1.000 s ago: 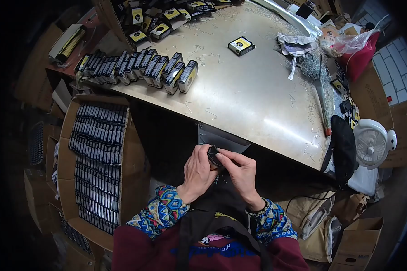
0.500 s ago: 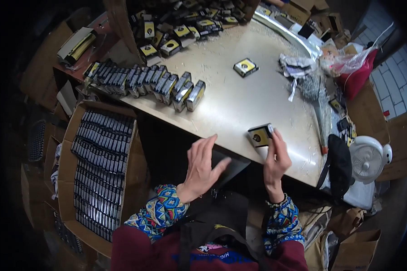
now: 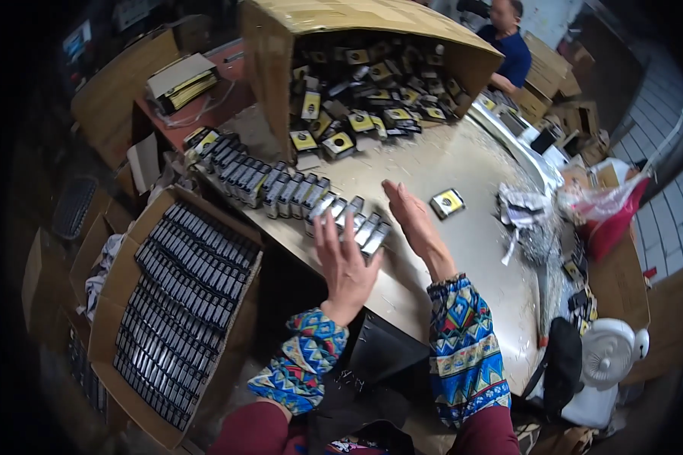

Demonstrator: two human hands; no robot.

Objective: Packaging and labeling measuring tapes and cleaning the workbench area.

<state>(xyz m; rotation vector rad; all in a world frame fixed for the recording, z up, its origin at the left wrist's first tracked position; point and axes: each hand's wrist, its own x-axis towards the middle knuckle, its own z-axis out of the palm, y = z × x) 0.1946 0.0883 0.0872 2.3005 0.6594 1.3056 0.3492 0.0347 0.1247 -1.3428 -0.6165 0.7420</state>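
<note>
A row of small flat black-and-yellow boxes [image 3: 284, 193] stands on edge along the table's near-left side. My left hand [image 3: 347, 265] is open at the row's near end, its fingertips touching or just over the last boxes; exact contact is hard to tell. To the right of that end, my right hand [image 3: 416, 224] is held edgewise with its fingers stretched out, and nothing shows in it. One single box [image 3: 447, 203] lies flat on the table, right of my right hand. Patterned sleeves cover both forearms.
A large carton [image 3: 269, 80] lies on its side at the back, loose boxes spilling from it. Below left, an open carton [image 3: 114, 315] holds packed rows. Crumpled paper [image 3: 524, 206], plastic and a white fan [image 3: 609, 353] line the right. A person [image 3: 508, 45] is behind.
My right hand has let go of the small box it held and moved left to the row's end. My left hand has come up over the row, and the view has shifted.
</note>
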